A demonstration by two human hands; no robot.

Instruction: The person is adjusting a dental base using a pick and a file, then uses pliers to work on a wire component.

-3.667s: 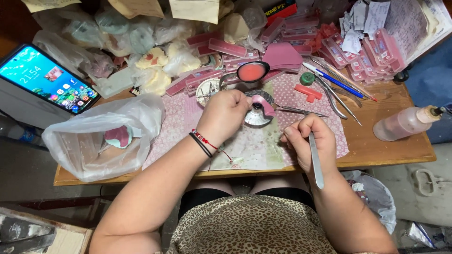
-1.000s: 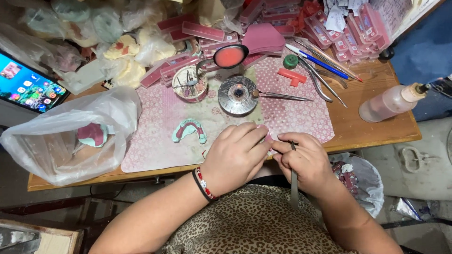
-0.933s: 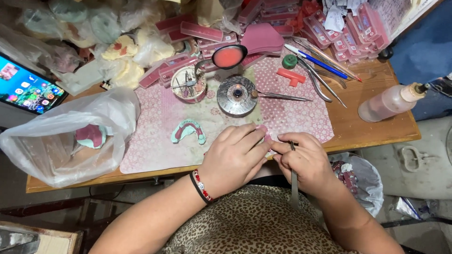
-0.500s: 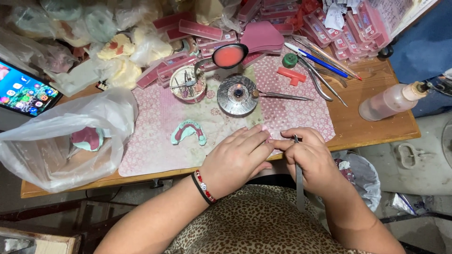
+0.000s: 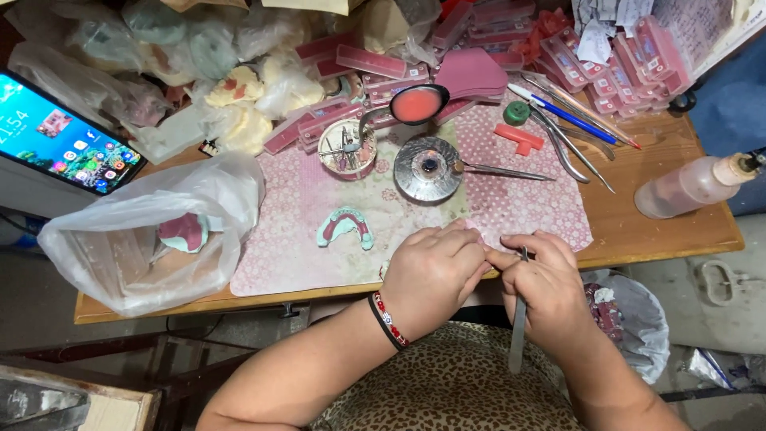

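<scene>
Both hands meet at the table's front edge over a pink patterned mat (image 5: 303, 239). My left hand (image 5: 435, 271) is curled, fingertips pinched on something small that the fingers hide. My right hand (image 5: 542, 279) grips a slim metal tool (image 5: 519, 327), its handle pointing down toward my lap and its tip at the left fingertips. A horseshoe-shaped dental cast (image 5: 345, 225), pale green with pink, lies on the mat just left of my left hand.
A round metal burner (image 5: 428, 168) with a tool resting on it, a small tin (image 5: 346, 148), a red-filled ladle (image 5: 418, 104), pens and tweezers (image 5: 570, 120), a squeeze bottle (image 5: 690, 185), a plastic bag (image 5: 152, 239) holding another cast, a lit phone (image 5: 60, 136), a bin (image 5: 630, 319).
My left hand came back from the burner to the front edge and joined my right hand. The cast now lies on the mat. In the last second the hands barely move.
</scene>
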